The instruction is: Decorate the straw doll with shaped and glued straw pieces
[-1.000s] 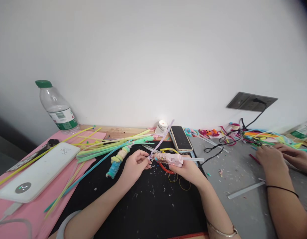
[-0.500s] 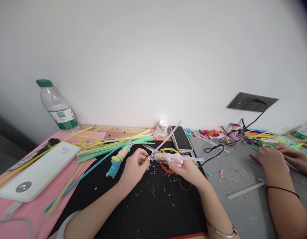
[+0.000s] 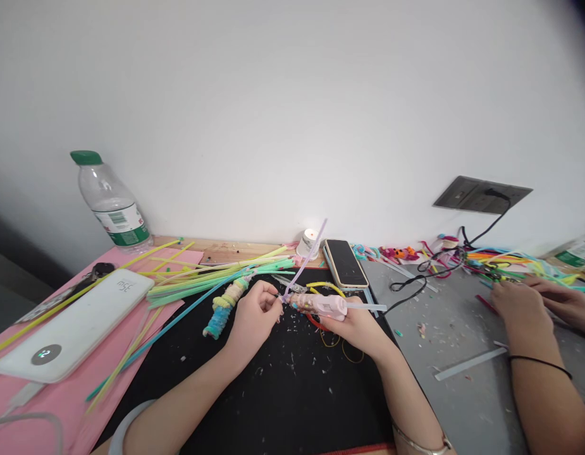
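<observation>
My right hand point(image 3: 356, 325) is closed round a pink wrapped stick point(image 3: 320, 305) held level over the black mat point(image 3: 283, 392). My left hand point(image 3: 255, 316) pinches the near end of a pale purple strip point(image 3: 306, 259) at the left tip of that pink stick; the strip slants up and to the right toward the wall. A finished blue, yellow and white wrapped piece point(image 3: 223, 309) lies on the mat just left of my left hand. Red and yellow rubber bands point(image 3: 337, 341) lie under my right hand.
A bundle of green and yellow straws point(image 3: 211, 275) fans across the mat and pink sheet point(image 3: 45, 392). A white power bank point(image 3: 69, 325), water bottle point(image 3: 109, 202), lit candle point(image 3: 310, 240) and phone point(image 3: 344, 262) stand around. Another person's hands point(image 3: 539, 303) work among colourful strips at right.
The purple strip's free end has swung left and stands steeper. Both my hands with the pink stick have shifted slightly; the other person's hands barely moved.
</observation>
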Tool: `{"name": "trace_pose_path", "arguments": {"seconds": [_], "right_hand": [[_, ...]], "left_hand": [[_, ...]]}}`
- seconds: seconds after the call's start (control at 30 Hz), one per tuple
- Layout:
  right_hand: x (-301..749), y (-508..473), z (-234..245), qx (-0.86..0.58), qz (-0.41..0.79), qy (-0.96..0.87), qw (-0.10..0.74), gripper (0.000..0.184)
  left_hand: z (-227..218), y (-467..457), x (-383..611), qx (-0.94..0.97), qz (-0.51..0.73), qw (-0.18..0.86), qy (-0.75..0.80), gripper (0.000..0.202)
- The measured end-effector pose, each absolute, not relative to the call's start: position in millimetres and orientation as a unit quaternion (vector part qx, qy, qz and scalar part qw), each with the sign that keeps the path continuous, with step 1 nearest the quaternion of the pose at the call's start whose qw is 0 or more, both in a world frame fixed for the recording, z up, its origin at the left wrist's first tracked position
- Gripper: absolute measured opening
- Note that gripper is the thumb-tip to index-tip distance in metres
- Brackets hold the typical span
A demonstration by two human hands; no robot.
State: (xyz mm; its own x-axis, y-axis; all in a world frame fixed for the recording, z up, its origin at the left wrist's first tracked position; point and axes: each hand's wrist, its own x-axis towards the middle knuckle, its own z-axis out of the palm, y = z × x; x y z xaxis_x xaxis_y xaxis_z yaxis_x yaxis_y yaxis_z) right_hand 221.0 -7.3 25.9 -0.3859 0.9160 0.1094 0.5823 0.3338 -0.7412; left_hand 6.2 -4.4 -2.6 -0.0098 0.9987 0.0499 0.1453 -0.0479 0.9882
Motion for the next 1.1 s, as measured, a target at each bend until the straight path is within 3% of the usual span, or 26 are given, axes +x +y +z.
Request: {"name": "trace_pose_path", "arguments": {"seconds": [0.47, 0.87, 1.1], "right_hand": [[219, -7, 25, -0.490, 0.304, -0.774, 0.262, 0.009], [218, -7, 23, -0.490, 0.283, -0.775, 0.281, 0.008], [218, -8, 26, -0.485, 0.289, -0.771, 0.295, 0.010]], "left_hand": [[-1, -2, 6, 0.507, 0.491, 0.473, 0.527, 0.013], [9, -3, 10, 0.352, 0.509, 0.615, 0.489, 0.020], [7, -3, 9, 0.306, 0.522, 0.641, 0.473, 0.020]]}}
